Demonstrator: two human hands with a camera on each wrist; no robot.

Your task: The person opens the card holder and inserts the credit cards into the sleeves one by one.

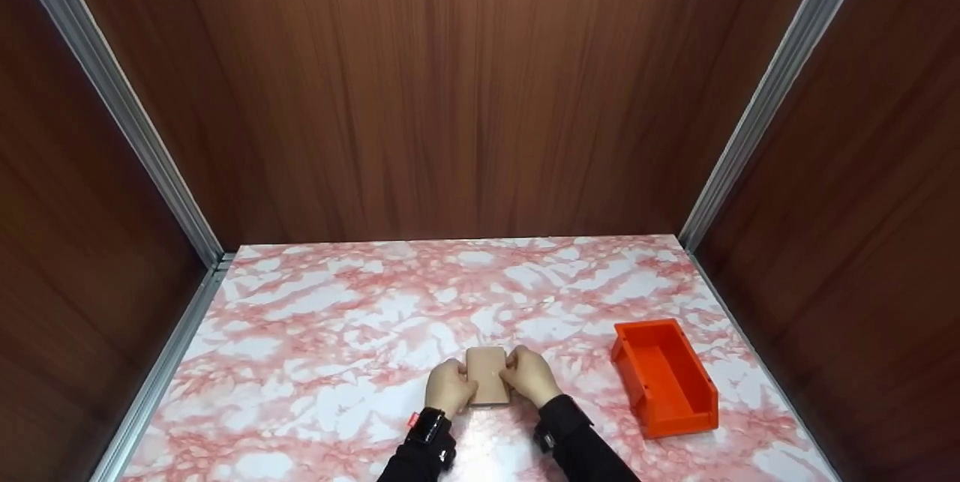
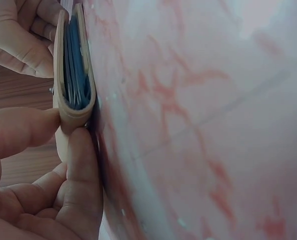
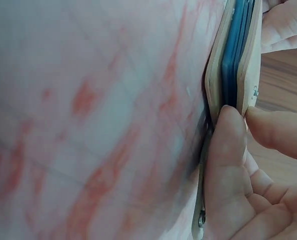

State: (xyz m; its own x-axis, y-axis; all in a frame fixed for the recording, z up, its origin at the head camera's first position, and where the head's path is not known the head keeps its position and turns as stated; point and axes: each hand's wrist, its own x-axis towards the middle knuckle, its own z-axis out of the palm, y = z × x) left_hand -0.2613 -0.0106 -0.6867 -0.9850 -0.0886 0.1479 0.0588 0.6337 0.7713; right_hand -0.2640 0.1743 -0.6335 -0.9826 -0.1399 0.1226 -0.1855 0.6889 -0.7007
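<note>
A beige folded card holder [image 1: 487, 373] lies between both hands near the front of the table. Its layered blue inner sleeves [image 2: 77, 65] show at the end in the left wrist view. My left hand [image 1: 449, 386] pinches the rounded spine between thumb and index finger. On the opposite side, my right hand [image 1: 533, 375] holds the holder's opening edge, thumb at one cover and a fingertip by the blue sleeves [image 3: 232, 65]. A strap with a metal snap [image 3: 202, 219] sticks out past the right fingers. Both wrists wear black bands.
An orange open bin [image 1: 667, 377] stands on the right of the pink-and-white marbled table [image 1: 337, 332]. Brown wood-grain panels [image 1: 450, 92] rise at the back and both sides, with metal rails [image 1: 142, 122] along the corners.
</note>
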